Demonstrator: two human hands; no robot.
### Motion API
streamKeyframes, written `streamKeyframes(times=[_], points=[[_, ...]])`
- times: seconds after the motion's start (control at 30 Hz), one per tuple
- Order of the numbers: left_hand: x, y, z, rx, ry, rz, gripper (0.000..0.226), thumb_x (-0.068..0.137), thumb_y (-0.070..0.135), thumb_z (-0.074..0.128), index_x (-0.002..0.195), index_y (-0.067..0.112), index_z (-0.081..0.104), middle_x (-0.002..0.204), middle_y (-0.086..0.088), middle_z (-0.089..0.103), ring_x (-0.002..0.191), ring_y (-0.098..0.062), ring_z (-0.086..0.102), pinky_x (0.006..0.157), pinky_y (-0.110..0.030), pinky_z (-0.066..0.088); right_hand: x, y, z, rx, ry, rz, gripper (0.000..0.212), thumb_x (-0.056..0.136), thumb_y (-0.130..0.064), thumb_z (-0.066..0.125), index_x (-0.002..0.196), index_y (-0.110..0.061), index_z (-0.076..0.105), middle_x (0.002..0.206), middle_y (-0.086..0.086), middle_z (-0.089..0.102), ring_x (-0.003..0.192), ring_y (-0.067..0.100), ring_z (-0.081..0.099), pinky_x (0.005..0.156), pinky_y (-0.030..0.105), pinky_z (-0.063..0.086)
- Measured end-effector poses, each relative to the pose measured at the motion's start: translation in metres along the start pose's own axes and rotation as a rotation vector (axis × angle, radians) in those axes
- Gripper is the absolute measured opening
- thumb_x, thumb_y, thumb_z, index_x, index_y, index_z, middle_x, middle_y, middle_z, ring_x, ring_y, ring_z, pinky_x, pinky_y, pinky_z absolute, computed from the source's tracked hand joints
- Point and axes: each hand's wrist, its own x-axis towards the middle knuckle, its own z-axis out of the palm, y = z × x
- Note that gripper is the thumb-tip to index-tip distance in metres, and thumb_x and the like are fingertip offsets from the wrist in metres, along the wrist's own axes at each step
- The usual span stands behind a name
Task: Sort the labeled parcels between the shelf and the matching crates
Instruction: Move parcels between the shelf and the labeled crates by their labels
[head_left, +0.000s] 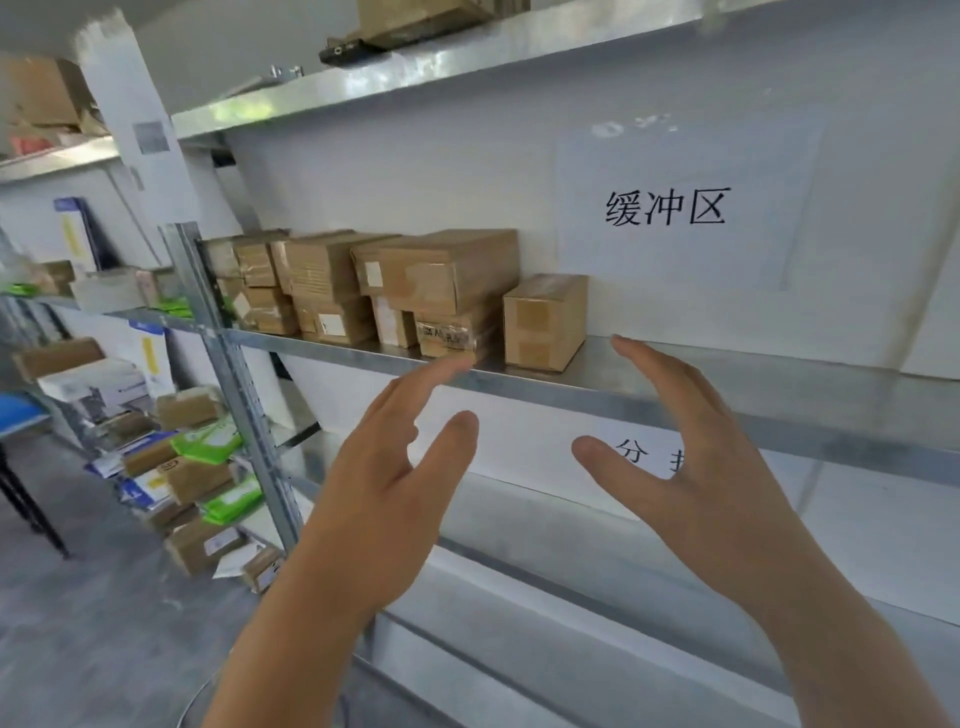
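Now both hands are up in front of the metal shelf (675, 387), palms facing each other, fingers straight, holding nothing; the left hand (384, 483) and the right hand (711, 467) are apart; a small brown box (545, 322) stands on the shelf just above the gap between them; stacked boxes (363, 286) sit left of it, maybe touching it; a white sign (675, 208) hangs right of it.

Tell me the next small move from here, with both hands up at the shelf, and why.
Probably reach both hands forward to the lone box at the right end of the row. The left hand and right hand are open, empty, palms facing each other, and that box stands free on the shelf, with bare space to its right.
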Motion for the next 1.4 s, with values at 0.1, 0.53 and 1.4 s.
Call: streamKeyframes(times=[0.1, 0.53, 1.4], points=[[0.054, -0.015, 0.017, 0.015, -0.010, 0.006, 0.041, 0.102, 0.054, 0.044, 0.141, 0.066, 0.043, 0.152, 0.036, 0.042, 0.136, 0.005, 0.043, 0.095, -0.013, 0.033, 0.048, 0.030, 0.016, 0.016, 0.005, 0.007, 0.080, 0.076, -0.079, 0.056, 0.149, -0.063, 0.029, 0.152, -0.039, 0.034, 0.141, -0.008, 0.032, 0.107, 0.029, 0.031], [0.243, -0.068, 0.105, 0.004, -0.040, -0.117, 0.050, 0.103, 0.057, 0.039, 0.151, 0.046, 0.035, 0.142, 0.012, 0.050, 0.113, 0.004, 0.052, 0.096, -0.022, 0.040, 0.231, 0.110, 0.072, 0.195, 0.118, 0.435, 0.075, 0.083, -0.083, 0.047, 0.141, -0.037, 0.059, 0.132, -0.012, 0.064, 0.116, 0.016, 0.062, 0.102, 0.040, 0.049], [0.259, -0.064, 0.126, -0.580, -0.549, 0.255, 0.078, 0.098, -0.004, 0.059, 0.121, 0.068, 0.042, 0.111, 0.027, 0.065, 0.107, 0.000, 0.067, 0.077, -0.015, 0.057, 0.151, 0.067, 0.044, -0.017, 0.510, 0.314, 0.083, 0.087, 0.013, 0.055, 0.152, -0.038, 0.048, 0.115, 0.006, 0.067, 0.113, 0.010, 0.064, 0.089, 0.018, 0.055]])
